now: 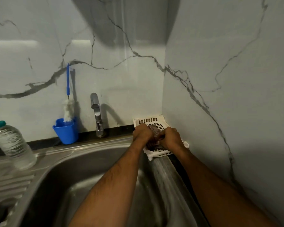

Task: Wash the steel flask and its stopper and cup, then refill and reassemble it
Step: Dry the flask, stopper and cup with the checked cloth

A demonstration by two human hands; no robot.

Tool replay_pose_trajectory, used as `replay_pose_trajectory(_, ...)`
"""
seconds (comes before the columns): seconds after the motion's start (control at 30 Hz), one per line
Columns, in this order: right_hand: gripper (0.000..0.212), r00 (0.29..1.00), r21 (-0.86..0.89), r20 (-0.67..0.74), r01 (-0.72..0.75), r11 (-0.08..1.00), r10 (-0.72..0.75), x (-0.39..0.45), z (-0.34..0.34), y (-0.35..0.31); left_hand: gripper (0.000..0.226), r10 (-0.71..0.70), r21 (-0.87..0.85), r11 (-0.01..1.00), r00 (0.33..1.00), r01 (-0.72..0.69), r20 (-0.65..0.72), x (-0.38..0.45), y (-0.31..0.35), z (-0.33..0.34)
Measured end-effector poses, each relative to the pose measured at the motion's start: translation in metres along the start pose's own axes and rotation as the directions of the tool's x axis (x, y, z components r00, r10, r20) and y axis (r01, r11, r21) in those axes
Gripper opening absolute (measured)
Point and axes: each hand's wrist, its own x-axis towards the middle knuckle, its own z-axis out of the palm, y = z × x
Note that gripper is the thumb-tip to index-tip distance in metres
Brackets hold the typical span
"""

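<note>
Both my hands reach into the far right corner, over a white slotted plastic basket [147,120] on the sink's edge. My left hand [142,133] and my right hand [170,138] are curled around a dark brown striped thing [155,130] between them, which looks like a cloth or scrub pad. Most of it is hidden by my fingers. I see no steel flask, stopper or cup in this view.
The steel sink basin [88,177] lies below my forearms, with its tap [96,112] at the back. A blue cup [66,132] beside the tap holds a blue-handled bottle brush [67,105]. A plastic water bottle [13,145] stands on the ribbed drainboard [8,185]. Marble walls close the corner.
</note>
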Motion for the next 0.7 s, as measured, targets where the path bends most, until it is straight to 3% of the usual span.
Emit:
replay_pose_trajectory(0.23, 0.031, 1.000, 0.001, -0.010, 0.011, 1.000, -0.011, 0.002, 0.000, 0.000, 0.029, -0.039, -0.090, 0.995, 0.998, 0.035, -0.046, 0.011, 0.002, 0.013)
replay_pose_trajectory(0.37, 0.030, 1.000, 0.039, -0.019, -0.007, 0.999, 0.008, 0.002, 0.000, 0.000, 0.029, -0.032, -0.257, 0.966, 0.998, 0.017, -0.053, 0.012, 0.001, 0.014)
replay_pose_trajectory(0.43, 0.026, 0.999, 0.074, -0.039, -0.008, 0.997, 0.010, 0.002, -0.002, -0.001, 0.030, -0.083, -0.467, 0.879, 0.995, 0.101, 0.059, 0.019, 0.002, 0.012)
replay_pose_trajectory(0.5, 0.023, 0.997, 0.136, -0.069, -0.019, 0.991, 0.029, 0.003, -0.005, -0.002, 0.040, -0.171, -0.676, 0.670, 0.950, 0.306, 0.260, 0.036, -0.002, 0.010)
replay_pose_trajectory(0.57, 0.020, 0.994, 0.198, -0.099, -0.028, 0.980, 0.049, 0.003, -0.009, -0.003, 0.043, -0.171, -0.724, 0.541, 0.899, 0.428, 0.404, 0.039, -0.004, 0.004)
replay_pose_trajectory(0.63, 0.017, 0.989, 0.266, -0.137, -0.013, 0.964, 0.051, 0.002, -0.017, -0.007, 0.019, -0.145, -0.757, 0.479, 0.890, 0.445, 0.432, 0.011, 0.004, -0.017)
replay_pose_trajectory(0.7, 0.015, 0.980, 0.355, -0.184, -0.008, 0.935, 0.078, 0.002, -0.024, -0.009, 0.021, -0.082, -0.823, 0.400, 0.910, 0.403, 0.406, -0.014, 0.010, -0.035)
